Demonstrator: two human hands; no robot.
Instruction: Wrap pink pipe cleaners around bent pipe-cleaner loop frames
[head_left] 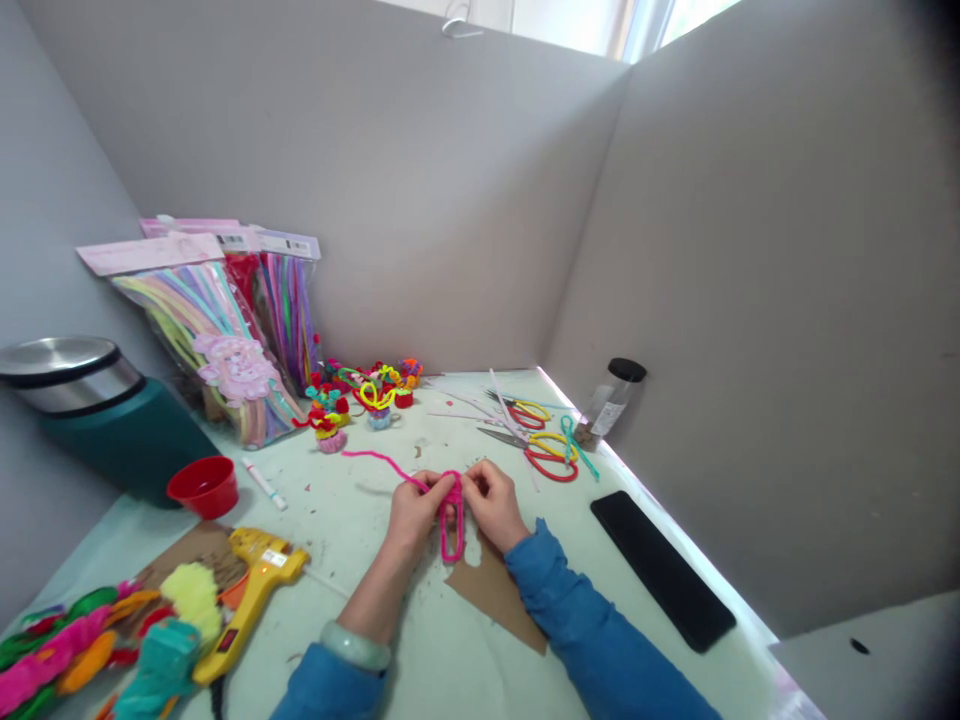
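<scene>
Between my two hands is a bright pink pipe cleaner [452,556], bent into a long narrow loop that hangs downward. One free end of it trails off to the upper left. My left hand [415,516] pinches the wound upper part from the left side. From the right, the thumb and fingers of my right hand [493,500] are closed at the top of the same piece. Below the hands, a piece of brown cardboard [499,605] lies on the table, partly covered by my right sleeve.
At left are a yellow glue gun [259,590], red cup [204,488], teal bottle [112,430], marker [264,484] and bagged pipe cleaners [217,340]. Small pipe-cleaner figures [330,430] stand behind. Scissors [551,455], a clear jar [609,405] and a black phone-like slab [664,570] lie right.
</scene>
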